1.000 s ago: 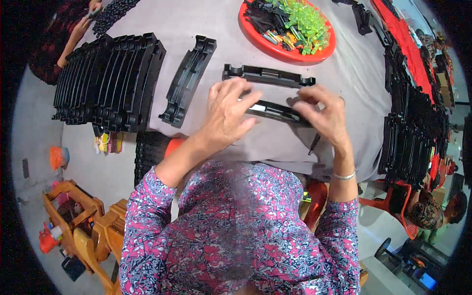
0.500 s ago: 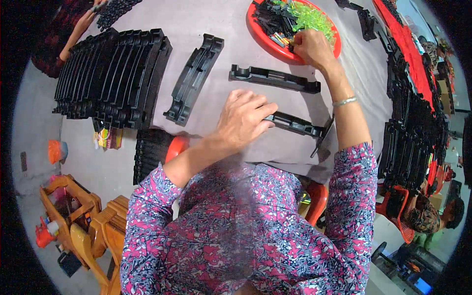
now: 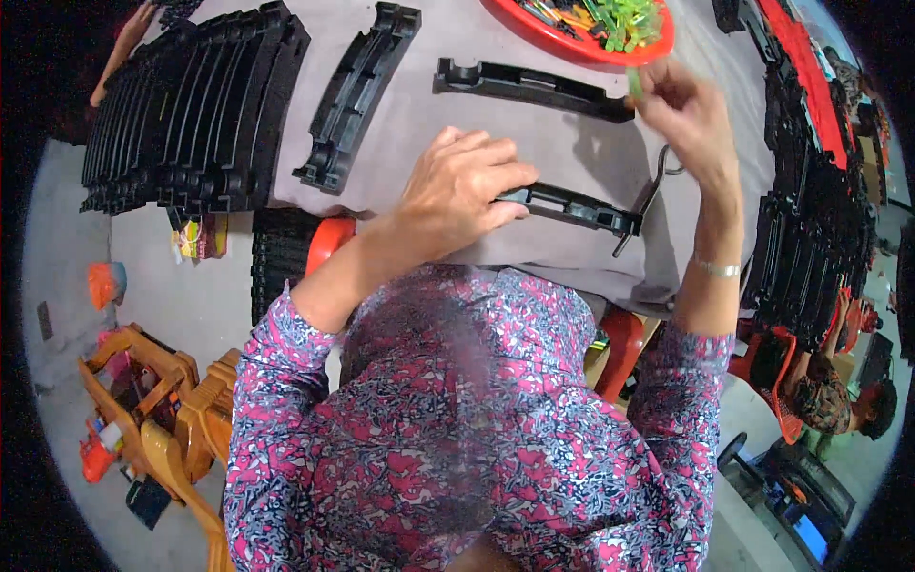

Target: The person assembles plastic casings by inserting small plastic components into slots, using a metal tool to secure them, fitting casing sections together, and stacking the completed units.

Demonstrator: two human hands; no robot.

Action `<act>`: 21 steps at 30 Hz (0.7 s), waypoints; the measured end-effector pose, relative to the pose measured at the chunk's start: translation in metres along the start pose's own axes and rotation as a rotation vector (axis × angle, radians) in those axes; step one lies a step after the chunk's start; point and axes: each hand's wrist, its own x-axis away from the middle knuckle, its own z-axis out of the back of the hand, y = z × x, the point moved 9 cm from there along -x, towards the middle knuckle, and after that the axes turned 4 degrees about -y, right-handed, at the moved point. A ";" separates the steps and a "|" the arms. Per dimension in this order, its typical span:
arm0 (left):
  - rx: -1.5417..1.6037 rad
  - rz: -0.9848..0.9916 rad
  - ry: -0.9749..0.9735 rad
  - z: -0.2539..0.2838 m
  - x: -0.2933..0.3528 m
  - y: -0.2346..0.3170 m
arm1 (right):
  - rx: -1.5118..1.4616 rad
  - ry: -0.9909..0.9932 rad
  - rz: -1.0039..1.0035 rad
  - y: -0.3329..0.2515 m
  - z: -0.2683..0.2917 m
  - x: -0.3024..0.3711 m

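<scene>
My left hand (image 3: pixel 467 186) is closed around the left end of a long black plastic housing (image 3: pixel 581 208) lying near the table's front edge. Between the fingertips of my right hand (image 3: pixel 691 114) is a small translucent green plastic piece (image 3: pixel 634 84), raised just below the red tray. Crossing the right end of the held housing is a thin dark bent rod (image 3: pixel 655 195). Farther back lies a similar black housing (image 3: pixel 534 88), its right end near my right fingers. Another one (image 3: pixel 360 100) lies slanted to the left.
The red tray (image 3: pixel 572 50) at the back holds loose green, black and orange pieces. Black housings stand in a tight row (image 3: pixel 191 114) at the left; more are piled (image 3: pixel 796 229) along the right. Another person's arm (image 3: pixel 119 57) shows at the far left. Wooden furniture (image 3: pixel 152 400) stands lower left.
My right hand has come out of the red tray, moving right and nearer with a green piece in its fingers. My left hand stays on the housing. The whole view has shifted, the table sitting higher.
</scene>
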 end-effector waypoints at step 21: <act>0.010 -0.019 -0.007 -0.004 0.000 0.010 | 0.408 0.127 0.115 -0.047 -0.084 0.105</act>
